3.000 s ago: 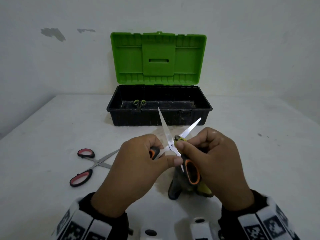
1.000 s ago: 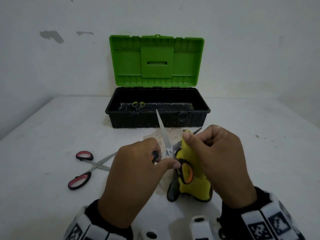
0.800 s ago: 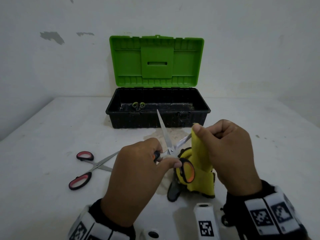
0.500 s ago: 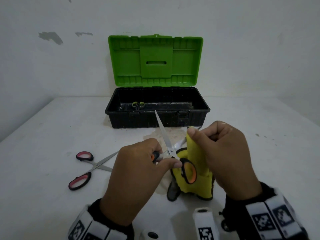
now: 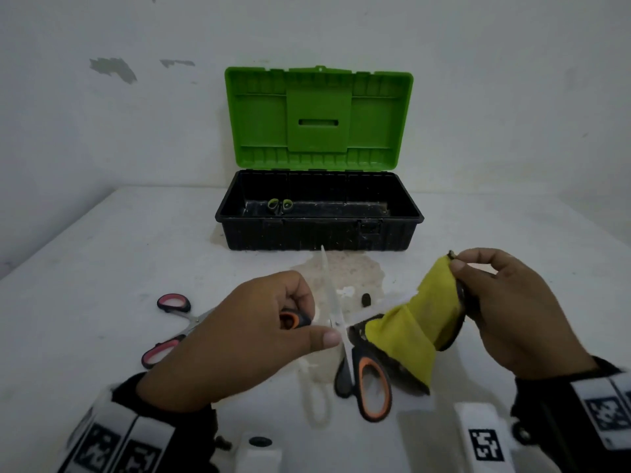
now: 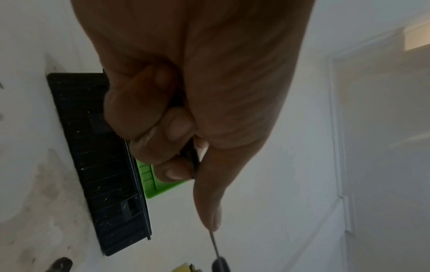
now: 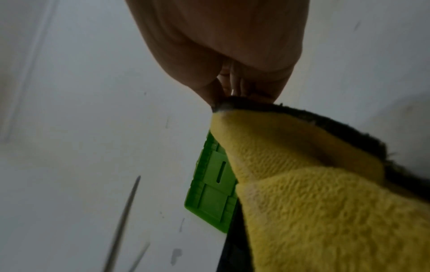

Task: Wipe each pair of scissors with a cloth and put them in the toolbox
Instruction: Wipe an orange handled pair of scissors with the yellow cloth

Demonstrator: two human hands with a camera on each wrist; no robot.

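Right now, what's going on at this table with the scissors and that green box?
A person is cleaning scissors. The left hand grips the orange scissors, blades spread open, while the right hand pinches a yellow cloth beside one blade. The toolbox stands open behind, with one green-handled pair already inside. The red scissors lie on the table to the left, not yet put away.
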